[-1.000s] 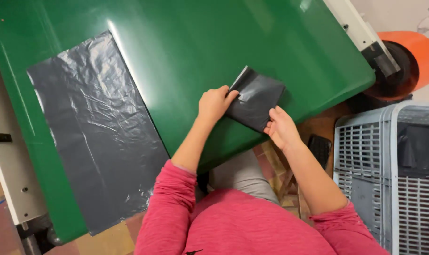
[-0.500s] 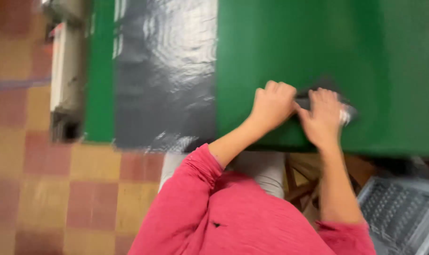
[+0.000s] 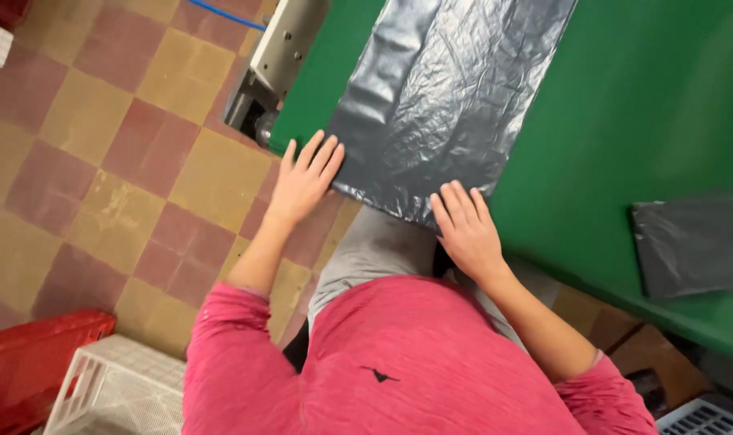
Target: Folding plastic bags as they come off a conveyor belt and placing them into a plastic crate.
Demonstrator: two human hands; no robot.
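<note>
On the green bench point(image 3: 624, 121), near its front edge, we saw a large dark grey plastic bag point(image 3: 447, 97) lying flat and spread out, wrinkled and shiny, reaching away from us toward the far side. Our left hand point(image 3: 304, 179) lay flat and open at the bag's near left corner, fingers stretched out and touching its edge, grasping nothing. Our right hand point(image 3: 467, 229) lay likewise flat and open on the near right corner, palm down, fingers together, with no grip on anything. Both hands seemed placed at the two near corners to press the thin sheet smooth and keep it square against the bench edge. Farther right on the bench, well apart from the hands, lay a smaller folded dark bag point(image 3: 693, 242). Left of the bench stood a pale metal frame point(image 3: 290, 48) over a red and yellow tiled floor point(image 3: 100, 161), and a white plastic crate point(image 3: 112, 391) sat near our left side.
</note>
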